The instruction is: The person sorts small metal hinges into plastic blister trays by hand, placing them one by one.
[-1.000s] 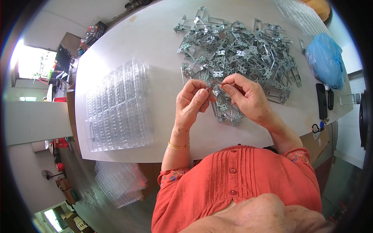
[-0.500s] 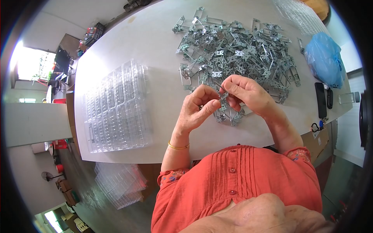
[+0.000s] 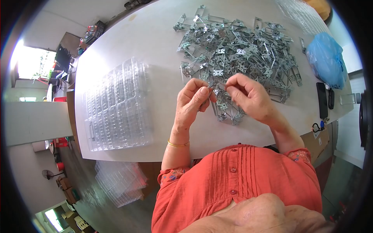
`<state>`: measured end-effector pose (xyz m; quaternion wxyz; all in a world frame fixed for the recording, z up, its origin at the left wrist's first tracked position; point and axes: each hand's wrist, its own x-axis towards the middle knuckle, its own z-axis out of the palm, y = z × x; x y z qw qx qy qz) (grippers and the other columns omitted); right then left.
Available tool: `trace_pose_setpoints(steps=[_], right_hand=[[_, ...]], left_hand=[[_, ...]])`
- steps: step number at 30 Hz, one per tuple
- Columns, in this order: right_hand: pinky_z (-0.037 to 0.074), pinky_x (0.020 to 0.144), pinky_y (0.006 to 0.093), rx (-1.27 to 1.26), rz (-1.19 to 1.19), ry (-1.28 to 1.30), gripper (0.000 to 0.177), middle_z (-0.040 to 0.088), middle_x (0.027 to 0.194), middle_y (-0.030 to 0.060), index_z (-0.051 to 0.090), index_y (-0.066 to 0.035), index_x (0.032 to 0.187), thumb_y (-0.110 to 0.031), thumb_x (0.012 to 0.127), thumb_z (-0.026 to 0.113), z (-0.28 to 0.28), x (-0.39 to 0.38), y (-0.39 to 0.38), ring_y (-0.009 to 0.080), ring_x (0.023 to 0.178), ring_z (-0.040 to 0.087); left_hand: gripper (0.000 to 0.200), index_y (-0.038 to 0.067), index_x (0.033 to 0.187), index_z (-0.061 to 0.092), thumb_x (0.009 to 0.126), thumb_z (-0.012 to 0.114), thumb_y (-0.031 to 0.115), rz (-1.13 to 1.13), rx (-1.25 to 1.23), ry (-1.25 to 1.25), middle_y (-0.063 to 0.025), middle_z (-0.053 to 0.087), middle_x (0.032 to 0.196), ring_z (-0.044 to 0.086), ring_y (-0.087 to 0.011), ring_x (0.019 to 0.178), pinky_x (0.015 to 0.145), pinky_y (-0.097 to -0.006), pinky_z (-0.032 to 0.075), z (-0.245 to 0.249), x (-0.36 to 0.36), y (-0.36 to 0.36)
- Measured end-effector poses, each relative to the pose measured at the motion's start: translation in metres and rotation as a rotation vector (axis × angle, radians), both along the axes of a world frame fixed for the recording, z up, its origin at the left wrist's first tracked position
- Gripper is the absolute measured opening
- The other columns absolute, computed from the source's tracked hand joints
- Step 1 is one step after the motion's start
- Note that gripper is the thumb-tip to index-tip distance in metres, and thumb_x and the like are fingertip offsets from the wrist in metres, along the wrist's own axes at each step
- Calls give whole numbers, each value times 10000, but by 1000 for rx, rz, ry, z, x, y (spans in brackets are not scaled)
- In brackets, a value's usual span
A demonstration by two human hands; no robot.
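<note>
Between my hands, over the near edge of a large pile of thin metal brackets, is a small metal bracket. My left hand pinches one side of it with thumb and curled fingers, which hide much of it. My right hand has its thumb and forefinger closed at the bracket's other end. The pile's brackets look like flat, holed plates joined by thin rods, lying tangled together. Several of them lie on the table just below and between my hands.
A stack of clear plastic trays lies on the white table at left. More clear sheets sit below the table edge. At right are a blue plastic bag, a black phone and keys.
My left hand has turned upward and shifted slightly left. My right hand has its fingers more curled, and the gap between the hands is wider, with the bracket held higher.
</note>
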<state>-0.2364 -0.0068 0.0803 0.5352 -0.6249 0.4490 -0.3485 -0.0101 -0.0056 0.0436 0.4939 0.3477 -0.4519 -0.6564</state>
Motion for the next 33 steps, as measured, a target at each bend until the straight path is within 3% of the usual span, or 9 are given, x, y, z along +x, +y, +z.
trace_pose_setpoints(steps=[3, 9, 16, 18, 25, 28, 31, 32, 33], right_hand=[[407, 593, 239, 36, -26, -30, 90, 558, 772, -54, 640, -37, 1037, -121, 1055, 609, 1, 7, 5, 27, 690, 459], [433, 610, 210, 213, 12, -61, 100, 574, 802, -38, 612, -58, 1102, -134, 1093, 547, 4, 9, 4, 29, 697, 522], [501, 676, 232, 97, -71, -49, 96, 650, 865, -11, 612, -65, 1100, -137, 1098, 548, -1, -5, 0, 48, 766, 597], [530, 711, 249, 72, -123, -195, 91, 675, 882, 7, 616, -53, 1092, -130, 1091, 567, 2, -4, 0, 68, 797, 637], [549, 750, 248, 29, 7, -144, 95, 685, 956, 10, 627, -51, 1127, -123, 1090, 578, -4, -3, 3, 65, 836, 634], [571, 773, 256, 34, -34, -185, 99, 693, 987, 22, 627, -47, 1126, -122, 1091, 574, -4, -4, 2, 73, 857, 650], [589, 785, 268, 24, -79, -245, 101, 703, 1010, 36, 626, -54, 1133, -123, 1094, 564, -4, -10, 0, 87, 873, 668], [593, 784, 272, 19, -82, -265, 101, 706, 1014, 40, 626, -60, 1138, -124, 1095, 561, -6, -13, -2, 92, 875, 674], [597, 783, 276, 14, -83, -285, 101, 709, 1019, 44, 626, -66, 1143, -125, 1096, 557, -8, -16, -4, 97, 877, 679]], left_hand=[[289, 12, 1069, 616, 1046, 656, 297, 1, -15, -11, -107, 701, 844, 487, -55, 600, 523, -201, 366, -2, -1, 0], [240, 24, 1039, 606, 1021, 722, 234, 9, -174, -172, -22, 689, 845, 524, -31, 638, 575, -196, 420, -3, -7, 2], [262, 38, 1024, 594, 933, 808, 158, 231, -469, -532, 7, 662, 809, 507, -34, 599, 540, -228, 415, -11, -12, 1], [286, 50, 1022, 595, 900, 830, 158, 233, -539, -617, -1, 643, 785, 493, -58, 564, 519, -245, 407, -10, -15, 1], [354, 62, 1044, 606, 856, 859, 222, 255, -741, -816, -58, 644, 796, 566, -186, 573, 542, -329, 461, -4, -31, 4], [275, 45, 1101, 618, 940, 776, 203, 264, -719, -796, -91, 663, 837, 625, -236, 667, 624, -360, 501, 9, -29, 6], [165, 19, 1169, 645, 1044, 631, 125, 276, -556, -750, -84, 736, 997, 693, -177, 874, 793, -326, 553, 18, -20, 7], [190, 16, 1215, 651, 1095, 529, 97, 253, -521, -793, -108, 737, 1049, 705, -184, 954, 858, -309, 553, 23, -16, 9], [187, 18, 1214, 652, 1087, 555, 114, 237, -512, -781, -106, 739, 1060, 709, -187, 969, 858, -311, 552, 24, -13, 9]])
